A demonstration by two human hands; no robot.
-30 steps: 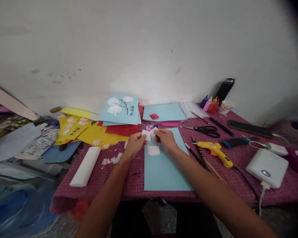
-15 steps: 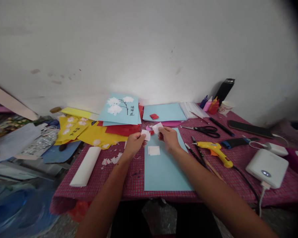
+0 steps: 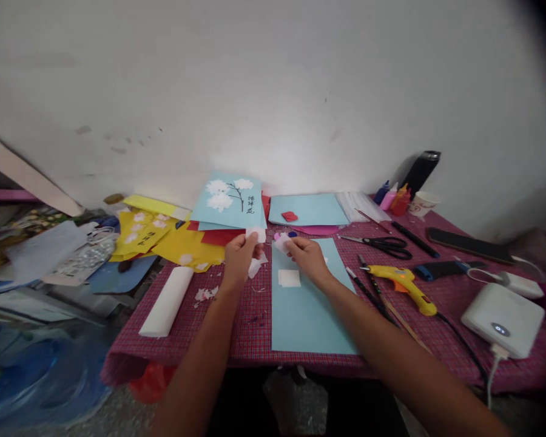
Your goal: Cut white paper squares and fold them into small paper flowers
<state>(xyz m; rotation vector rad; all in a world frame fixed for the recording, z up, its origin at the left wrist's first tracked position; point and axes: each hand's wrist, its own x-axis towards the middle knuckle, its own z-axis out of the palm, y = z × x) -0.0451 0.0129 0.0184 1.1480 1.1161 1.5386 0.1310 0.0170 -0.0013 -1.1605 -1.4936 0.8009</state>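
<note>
Between the thumb and fingers of my left hand (image 3: 242, 254) is a small white paper square (image 3: 256, 235), held up just left of the light blue sheet. My right hand (image 3: 306, 256) pinches another small white paper piece (image 3: 283, 244) above the far part of that light blue sheet (image 3: 309, 321). On the sheet, below my hands, lie flat white paper squares (image 3: 290, 278), overlapping. Other white paper scraps (image 3: 255, 267) rest on the cloth under my left hand. Small purple and dark blue bits (image 3: 292, 234) show just beyond my right fingers.
A blue card with white paper flowers (image 3: 230, 200) leans at the back. Scissors (image 3: 384, 244), a yellow glue gun (image 3: 403, 282), pens and a white power bank (image 3: 503, 318) lie right. A white paper roll (image 3: 168, 302) and yellow sheets (image 3: 188, 246) are left.
My hands have moved apart, the left going left with its paper square. The right hand's paper is now lower and turned. The whole view has shifted slightly.
</note>
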